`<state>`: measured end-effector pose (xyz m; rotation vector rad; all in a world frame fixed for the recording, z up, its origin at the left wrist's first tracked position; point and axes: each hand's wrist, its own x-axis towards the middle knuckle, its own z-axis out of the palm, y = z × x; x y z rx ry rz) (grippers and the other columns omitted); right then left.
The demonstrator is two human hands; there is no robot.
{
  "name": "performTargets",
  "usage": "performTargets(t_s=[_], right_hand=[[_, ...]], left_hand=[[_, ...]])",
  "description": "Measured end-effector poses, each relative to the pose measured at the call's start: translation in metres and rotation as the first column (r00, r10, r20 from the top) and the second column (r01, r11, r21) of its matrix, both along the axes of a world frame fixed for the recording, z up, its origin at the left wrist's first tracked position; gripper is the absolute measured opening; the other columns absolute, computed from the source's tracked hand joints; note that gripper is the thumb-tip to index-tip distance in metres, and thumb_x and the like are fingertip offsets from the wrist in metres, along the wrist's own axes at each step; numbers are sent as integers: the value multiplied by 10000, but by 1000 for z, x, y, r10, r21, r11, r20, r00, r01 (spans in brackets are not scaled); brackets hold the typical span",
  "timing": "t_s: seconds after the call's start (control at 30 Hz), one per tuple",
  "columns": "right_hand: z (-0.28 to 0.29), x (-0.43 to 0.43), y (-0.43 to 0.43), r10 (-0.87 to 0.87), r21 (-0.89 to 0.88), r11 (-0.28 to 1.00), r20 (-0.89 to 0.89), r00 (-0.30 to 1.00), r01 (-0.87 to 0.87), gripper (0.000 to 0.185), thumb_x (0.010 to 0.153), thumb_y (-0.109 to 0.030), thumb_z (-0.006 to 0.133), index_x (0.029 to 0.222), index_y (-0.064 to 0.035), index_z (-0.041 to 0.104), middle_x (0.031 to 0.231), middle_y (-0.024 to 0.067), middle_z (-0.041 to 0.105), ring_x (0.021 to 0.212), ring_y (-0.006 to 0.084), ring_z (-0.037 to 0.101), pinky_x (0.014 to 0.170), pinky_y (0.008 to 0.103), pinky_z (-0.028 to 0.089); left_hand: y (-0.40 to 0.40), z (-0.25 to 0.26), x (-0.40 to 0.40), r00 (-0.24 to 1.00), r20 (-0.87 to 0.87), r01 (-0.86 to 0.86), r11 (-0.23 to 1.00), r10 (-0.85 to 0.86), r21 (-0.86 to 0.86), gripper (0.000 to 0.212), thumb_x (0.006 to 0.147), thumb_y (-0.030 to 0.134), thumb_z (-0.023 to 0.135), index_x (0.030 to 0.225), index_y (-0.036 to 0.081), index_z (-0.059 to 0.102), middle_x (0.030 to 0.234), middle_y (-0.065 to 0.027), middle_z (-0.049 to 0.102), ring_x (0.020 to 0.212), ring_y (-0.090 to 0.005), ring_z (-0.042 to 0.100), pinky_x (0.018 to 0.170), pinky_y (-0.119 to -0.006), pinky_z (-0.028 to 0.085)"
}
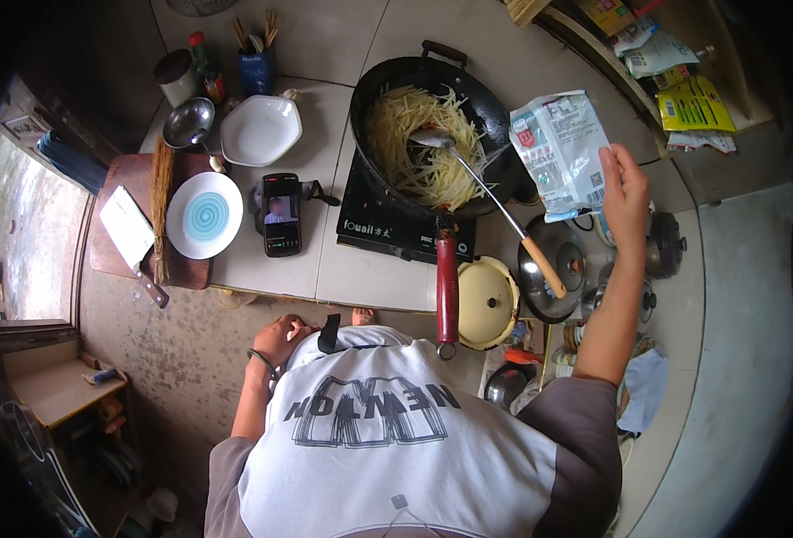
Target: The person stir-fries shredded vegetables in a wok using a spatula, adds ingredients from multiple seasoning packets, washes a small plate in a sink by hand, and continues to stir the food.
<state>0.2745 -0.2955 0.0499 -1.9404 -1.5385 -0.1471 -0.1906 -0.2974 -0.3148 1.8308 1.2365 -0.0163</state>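
My right hand [625,185] grips the lower right edge of a printed plastic packet [560,155], held up just right of the wok. The black wok [497,111] sits on an induction cooker [362,225], its red handle [447,289] towards me. Shredded pale vegetable strips [396,121] with a few red bits lie in it. A metal spatula with a wooden handle [544,265] rests across the wok, its blade on the strips. My left hand [282,339] hangs by my waist, near the counter's front edge, with fingers loosely bent and nothing seen in it.
A cleaver [127,225], a straw brush [161,202] and a blue-spiralled plate [204,215] lie on the cutting board [110,181]. Nearby are a phone [282,215], a white dish [260,130] and a metal bowl [188,121]. Lids [487,302] crowd the wok handle's right; packets [695,107] fill a shelf.
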Motion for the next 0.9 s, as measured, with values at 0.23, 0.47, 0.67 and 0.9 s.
performTargets(t_s=[0.23,0.47,0.67,0.9], right_hand=[[-11,-11,38,114,190,978,-146,983,-86,227,976,-194,526,934,26,567,673,12,515,630,69,415,564,251,379],[-13,-20,67,138,195,972,-33,990,-129,230,966,-203,538,931,21,572,675,79,541,612,101,438,567,265,393],[-16,-13,67,142,230,966,-88,986,-118,225,967,-195,536,910,20,566,662,76,528,603,104,428,557,269,390],[-18,-12,58,175,144,975,-17,984,-171,206,958,-181,551,897,16,563,654,68,503,594,108,416,552,269,387]], left_hand=[[-3,3,1,1000,-4,-6,996,7,92,438,856,475,604,1008,64,609,932,-136,675,854,-319,653,737,-395,511],[-4,2,-2,999,-7,-42,997,43,61,492,839,473,639,1093,53,614,978,-148,684,919,-297,661,785,-373,516],[-5,5,0,997,-27,-70,997,71,24,457,847,462,621,1045,49,622,1002,-144,676,931,-304,650,802,-378,505],[1,10,6,998,-40,-55,998,57,44,428,846,459,623,1008,63,634,975,-128,679,907,-294,653,790,-373,506]])
